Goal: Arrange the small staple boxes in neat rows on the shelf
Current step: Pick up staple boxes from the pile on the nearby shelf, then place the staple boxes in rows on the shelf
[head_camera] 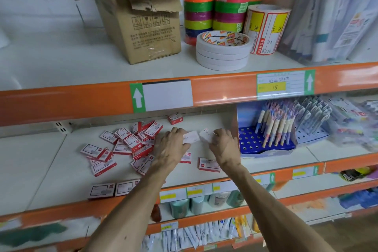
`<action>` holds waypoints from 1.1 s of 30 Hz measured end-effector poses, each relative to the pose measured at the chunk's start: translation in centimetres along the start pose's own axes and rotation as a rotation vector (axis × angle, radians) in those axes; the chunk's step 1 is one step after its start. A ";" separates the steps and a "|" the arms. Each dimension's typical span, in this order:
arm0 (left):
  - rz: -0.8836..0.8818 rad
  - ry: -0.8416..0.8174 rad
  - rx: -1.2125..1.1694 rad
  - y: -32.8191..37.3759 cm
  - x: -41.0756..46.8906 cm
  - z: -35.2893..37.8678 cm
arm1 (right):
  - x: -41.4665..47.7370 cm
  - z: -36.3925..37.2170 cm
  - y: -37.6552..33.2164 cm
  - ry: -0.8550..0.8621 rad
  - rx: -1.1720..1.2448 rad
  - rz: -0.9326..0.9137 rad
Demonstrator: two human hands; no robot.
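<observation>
Several small red-and-white staple boxes lie in a loose heap (131, 141) on the white middle shelf (51, 159). My left hand (170, 147) holds one white-faced staple box (191, 137) just right of the heap. My right hand (224, 145) pinches another staple box (206, 135) beside it. Two boxes (113, 189) lie side by side at the shelf's front edge. One box (208, 164) lies flat under my right wrist, another (186, 157) sits partly hidden by my left hand. A single box (175, 118) rests at the back.
A blue pen display (266, 139) stands right of my hands. The upper shelf carries an open cardboard carton (143, 24), coloured tape rolls (214, 10), white tape rolls (223, 51) and a label roll (266, 30). An orange rail (81, 100) runs overhead. Lower shelves hold bottles and packets.
</observation>
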State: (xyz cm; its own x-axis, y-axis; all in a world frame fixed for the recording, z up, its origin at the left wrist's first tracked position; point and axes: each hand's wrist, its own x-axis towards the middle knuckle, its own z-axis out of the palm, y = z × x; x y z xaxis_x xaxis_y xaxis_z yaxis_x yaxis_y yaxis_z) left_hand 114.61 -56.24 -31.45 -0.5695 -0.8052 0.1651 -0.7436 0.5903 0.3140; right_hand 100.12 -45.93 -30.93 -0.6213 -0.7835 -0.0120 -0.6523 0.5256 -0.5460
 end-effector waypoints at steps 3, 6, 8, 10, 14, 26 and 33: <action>-0.024 0.011 -0.041 -2.3 -1.4 -2.1 | -0.4 0.4 -1.5 0.029 0.131 -0.094; -0.063 0.037 -0.057 -5.3 -3.4 -4.2 | -1.4 1.6 -3.9 0.016 0.225 -0.178; -0.100 0.060 -0.045 -7.5 -5.0 -5.7 | -2.3 2.8 -5.8 0.014 0.255 -0.222; -0.144 0.068 -0.036 -9.8 -6.8 -7.1 | -3.3 4.1 -8.0 -0.003 0.272 -0.250; -0.227 0.066 -0.041 -15.5 -11.0 -10.4 | -5.8 7.4 -13.4 -0.078 0.266 -0.343; -0.500 0.090 -0.006 -38.9 -28.5 -22.1 | -19.0 22.4 -35.4 -0.244 -0.005 -0.675; -0.680 0.192 -0.098 -51.6 -38.3 -28.0 | -27.6 30.2 -48.4 -0.326 -0.053 -0.797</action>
State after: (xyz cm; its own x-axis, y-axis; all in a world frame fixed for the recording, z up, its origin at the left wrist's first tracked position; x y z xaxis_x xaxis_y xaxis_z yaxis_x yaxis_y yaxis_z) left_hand 184.59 -57.39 -27.75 0.0879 -0.9942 0.0615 -0.8722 -0.0470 0.4869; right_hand 161.98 -59.77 -29.49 0.1808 -0.9769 0.1140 -0.8653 -0.2131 -0.4537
